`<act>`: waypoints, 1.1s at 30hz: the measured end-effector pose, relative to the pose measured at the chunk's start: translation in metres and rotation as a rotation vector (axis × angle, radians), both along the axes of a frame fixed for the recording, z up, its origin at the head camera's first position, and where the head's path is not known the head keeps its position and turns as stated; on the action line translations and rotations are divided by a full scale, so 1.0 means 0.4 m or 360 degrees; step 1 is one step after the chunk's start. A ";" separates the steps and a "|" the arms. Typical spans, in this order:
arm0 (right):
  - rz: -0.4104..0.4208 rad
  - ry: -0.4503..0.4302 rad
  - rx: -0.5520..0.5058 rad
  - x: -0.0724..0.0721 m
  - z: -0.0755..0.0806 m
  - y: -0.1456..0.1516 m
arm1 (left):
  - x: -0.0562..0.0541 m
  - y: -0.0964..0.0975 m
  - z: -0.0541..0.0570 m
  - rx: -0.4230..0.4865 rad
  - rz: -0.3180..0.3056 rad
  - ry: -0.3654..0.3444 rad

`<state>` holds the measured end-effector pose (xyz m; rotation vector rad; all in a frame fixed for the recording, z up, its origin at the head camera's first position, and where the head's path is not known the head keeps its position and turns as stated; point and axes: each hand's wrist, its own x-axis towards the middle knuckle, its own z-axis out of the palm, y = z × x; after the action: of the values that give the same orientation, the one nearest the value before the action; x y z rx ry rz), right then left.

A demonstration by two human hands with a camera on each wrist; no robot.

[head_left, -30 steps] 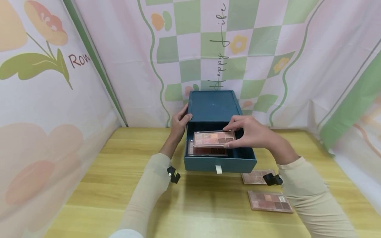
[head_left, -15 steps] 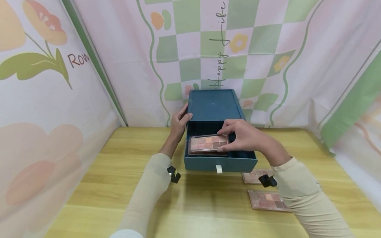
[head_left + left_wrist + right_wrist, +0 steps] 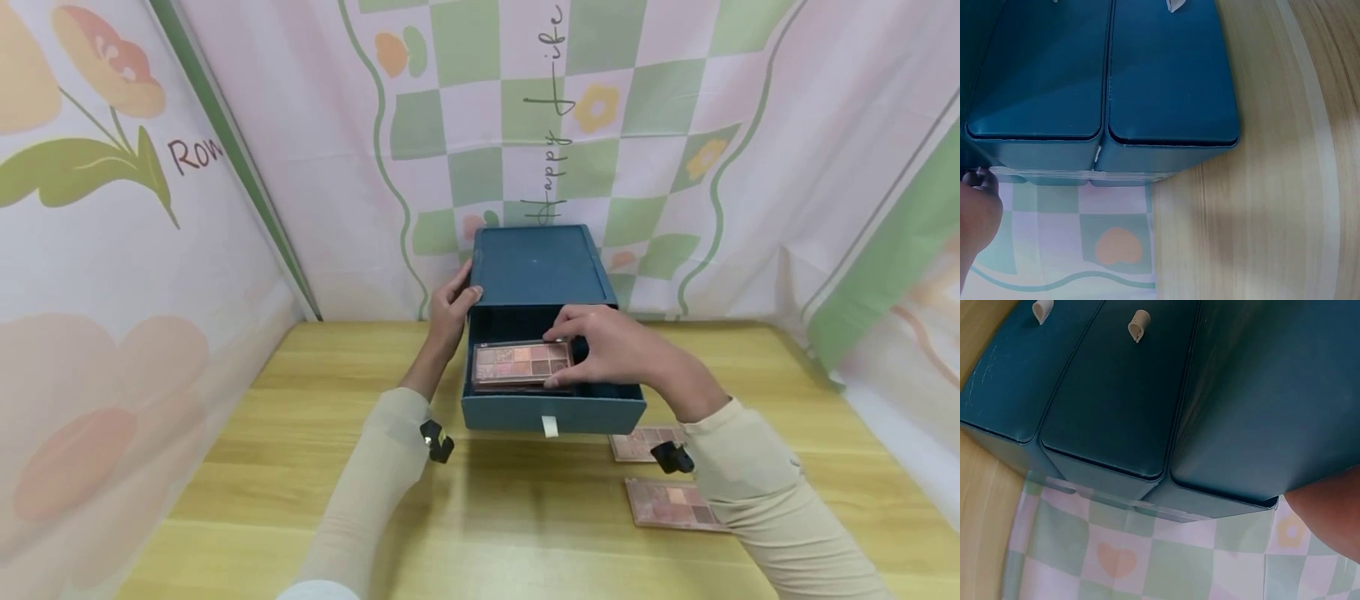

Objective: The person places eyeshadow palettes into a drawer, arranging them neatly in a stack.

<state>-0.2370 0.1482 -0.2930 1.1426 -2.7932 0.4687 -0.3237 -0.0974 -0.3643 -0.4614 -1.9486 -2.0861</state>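
In the head view, a dark blue drawer cabinet (image 3: 536,265) has its top drawer (image 3: 510,413) pulled out toward me. My right hand (image 3: 617,348) pinches an eyeshadow palette (image 3: 517,363) by its right end, thumb on the near edge and fingers on the far edge. Under this palette, inside the drawer, the edge of another palette (image 3: 510,388) shows. My left hand (image 3: 450,315) rests along the cabinet's left side, its thumb at the front top corner. In the left wrist view, part of my left hand (image 3: 977,215) shows beside the cabinet.
Two more eyeshadow palettes, one farther back (image 3: 637,444) and one nearer (image 3: 675,505), lie on the wooden table (image 3: 300,467) at the right, partly behind the right sleeve. Lower drawers (image 3: 1116,394) with small light pull tabs are closed. A checked curtain (image 3: 472,117) hangs behind the cabinet.
The right hand has brought the palette down and to the left, into the drawer over the other palette; it shifts slightly further left lately. The left hand keeps its place on the cabinet.
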 end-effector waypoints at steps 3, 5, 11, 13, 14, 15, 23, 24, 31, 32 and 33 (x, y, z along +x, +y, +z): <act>-0.0032 0.0008 0.0036 0.004 0.001 -0.002 | 0.002 0.000 0.000 0.0000 0.0006 -0.0005; -0.0051 0.0008 0.0047 0.007 0.002 -0.003 | 0.002 0.000 -0.001 0.0006 0.0002 -0.0004; -0.0043 0.0042 -0.0027 0.016 0.007 0.014 | 0.005 0.000 -0.001 0.0007 -0.0013 0.0002; -0.0025 0.0064 -0.0080 0.019 0.005 0.028 | 0.006 0.001 0.000 0.0004 -0.0009 0.0000; -0.0012 0.0076 -0.0109 0.020 0.004 0.035 | 0.006 0.001 0.001 0.0004 -0.0011 0.0000; -0.0006 0.0084 -0.0137 0.021 0.002 0.042 | 0.007 0.001 0.002 0.0004 -0.0010 0.0001; 0.0007 0.0181 -0.0380 0.038 -0.016 0.090 | 0.010 -0.001 0.000 -0.0003 0.0011 0.0011; 0.0004 0.0204 -0.0426 0.040 -0.020 0.095 | 0.010 -0.001 0.000 0.0000 0.0008 0.0010; 0.0038 0.0334 -0.0798 0.055 -0.049 0.130 | 0.009 0.000 0.002 -0.0001 0.0008 0.0016; 0.0034 0.0337 -0.0832 0.057 -0.053 0.136 | 0.009 0.000 0.003 -0.0001 0.0010 0.0016; 0.0031 0.0334 -0.0864 0.058 -0.058 0.142 | 0.008 0.000 0.003 -0.0002 0.0011 0.0015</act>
<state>-0.2137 0.2051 -0.3163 1.0182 -2.2667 0.9694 -0.3204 -0.0973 -0.3633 -0.4632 -1.9440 -2.0749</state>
